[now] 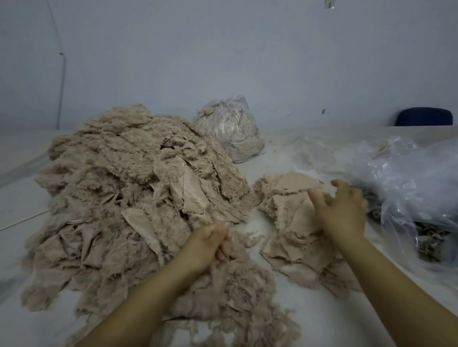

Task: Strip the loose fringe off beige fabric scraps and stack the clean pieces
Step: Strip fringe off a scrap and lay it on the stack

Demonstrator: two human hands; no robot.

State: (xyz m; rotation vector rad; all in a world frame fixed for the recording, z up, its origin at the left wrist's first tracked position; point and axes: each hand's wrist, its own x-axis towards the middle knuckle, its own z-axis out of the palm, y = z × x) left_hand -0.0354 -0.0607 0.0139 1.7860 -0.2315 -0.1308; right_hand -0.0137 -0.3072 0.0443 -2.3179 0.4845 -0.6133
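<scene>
1. Nearest you, a loose trail of stripped beige fringe (251,322) lies across the white work surface (332,334), running from the bottom edge up toward your left wrist.
2. Your left hand (207,247) sits at the near edge of the big heap, fingers curled down into a tuft of fringe where the trail meets the scraps; it grips that tuft.
3. The big heap of frayed beige fabric scraps (126,189) fills the left and middle of the surface, fluffy on top with flatter, creased pieces showing on its right slope.
4. Your right hand (341,208) hovers over or rests on the smaller stack of clean pieces (295,229), fingers spread and loosely bent, holding nothing that you can make out; the hand is blurred.
5. That stack lies just right of the heap, its pieces flat with smooth faces up.
6. Farther back, a tied clear bag (226,126) packed with beige material stands behind the heap.
7. On the right, crumpled clear plastic sheeting (421,179) spreads beside the stack, with darker scraps under it.
8. A dark blue chair back (423,117) shows beyond the surface's far edge.
</scene>
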